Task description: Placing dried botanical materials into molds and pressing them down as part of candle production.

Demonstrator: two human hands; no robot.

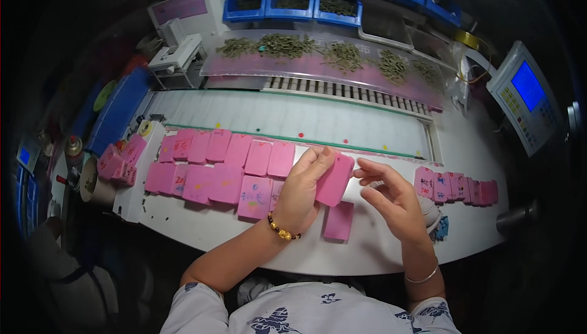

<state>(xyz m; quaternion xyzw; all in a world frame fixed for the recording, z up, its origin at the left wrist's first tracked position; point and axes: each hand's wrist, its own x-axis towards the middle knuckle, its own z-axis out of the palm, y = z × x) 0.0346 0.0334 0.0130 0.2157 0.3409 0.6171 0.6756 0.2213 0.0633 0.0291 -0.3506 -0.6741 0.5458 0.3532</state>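
while r hand (393,200) is nr, pink blk (334,182) sits in l hand (299,188).

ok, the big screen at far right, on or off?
On: the screen is lit bright blue. Cannot tell what it displays; too small to make out.

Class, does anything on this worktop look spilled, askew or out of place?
A few dark specks lie loose on the white table near its left edge, perhaps spilled. One pink block lies apart from the rows.
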